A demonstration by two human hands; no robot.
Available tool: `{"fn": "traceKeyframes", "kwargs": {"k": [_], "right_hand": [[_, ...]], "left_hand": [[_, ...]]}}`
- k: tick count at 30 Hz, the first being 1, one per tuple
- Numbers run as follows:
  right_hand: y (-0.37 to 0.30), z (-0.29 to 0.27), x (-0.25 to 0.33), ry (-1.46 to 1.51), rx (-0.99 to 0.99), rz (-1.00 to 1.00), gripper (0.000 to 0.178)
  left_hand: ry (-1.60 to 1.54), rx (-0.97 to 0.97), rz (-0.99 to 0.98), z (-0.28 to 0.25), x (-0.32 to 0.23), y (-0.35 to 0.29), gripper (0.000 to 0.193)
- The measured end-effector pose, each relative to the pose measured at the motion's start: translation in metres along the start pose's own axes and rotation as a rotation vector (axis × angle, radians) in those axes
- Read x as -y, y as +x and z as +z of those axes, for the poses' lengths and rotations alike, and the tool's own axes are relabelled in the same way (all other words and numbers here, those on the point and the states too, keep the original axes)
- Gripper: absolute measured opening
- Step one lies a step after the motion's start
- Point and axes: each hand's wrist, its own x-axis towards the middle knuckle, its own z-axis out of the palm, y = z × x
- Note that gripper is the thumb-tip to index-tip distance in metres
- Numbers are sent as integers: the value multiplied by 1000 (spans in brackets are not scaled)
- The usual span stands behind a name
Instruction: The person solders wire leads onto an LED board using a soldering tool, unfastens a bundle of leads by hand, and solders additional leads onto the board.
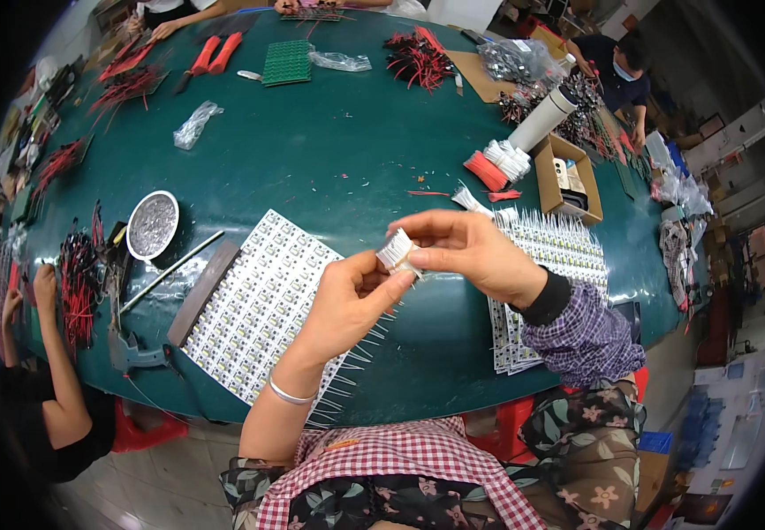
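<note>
Both my hands meet above the table, closed on a small bundle of short white wires [396,250] with what looks like a yellowish band. My left hand [344,305] pinches it from the lower left. From the right, my right hand [475,254] holds it between thumb and fingers. Under my left forearm lies a white circuit board panel [254,305], with white wires sticking out along its right edge. A grey bar [205,294] rests along the panel's left edge. Beside my right forearm is a stack of similar panels [559,256] with rows of white wires.
A soldering iron or similar tool [135,353] lies left, near a white bowl [153,225] and a thin rod [175,269]. Right stand a cardboard box [568,181], a pale bottle [543,117] and red wire bundles [486,171]. Other people work around the green table [294,168].
</note>
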Motion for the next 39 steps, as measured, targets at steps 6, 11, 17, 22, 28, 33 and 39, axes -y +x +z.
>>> {"fn": "traceKeyframes", "kwargs": {"k": [6,11,17,22,28,33,39], "right_hand": [[9,24,-9,-26,160,82,42],[18,31,-19,-60,157,117,37],[17,41,-23,179,121,105,36],[17,52,-25,233,215,74,39],[18,74,-26,319,178,88,36],[24,87,-26,171,96,59,37],[29,92,-34,193,86,92,25]], "left_hand": [[356,-152,6,-9,-11,-16,27],[376,-158,-17,-19,-22,-33,16],[295,-364,158,-27,-14,-44,11],[729,-440,535,-26,-2,-43,9],[993,-411,694,-29,-5,-49,12],[950,-417,686,-29,-6,-50,17],[986,-414,643,-35,-7,-54,20]]}}
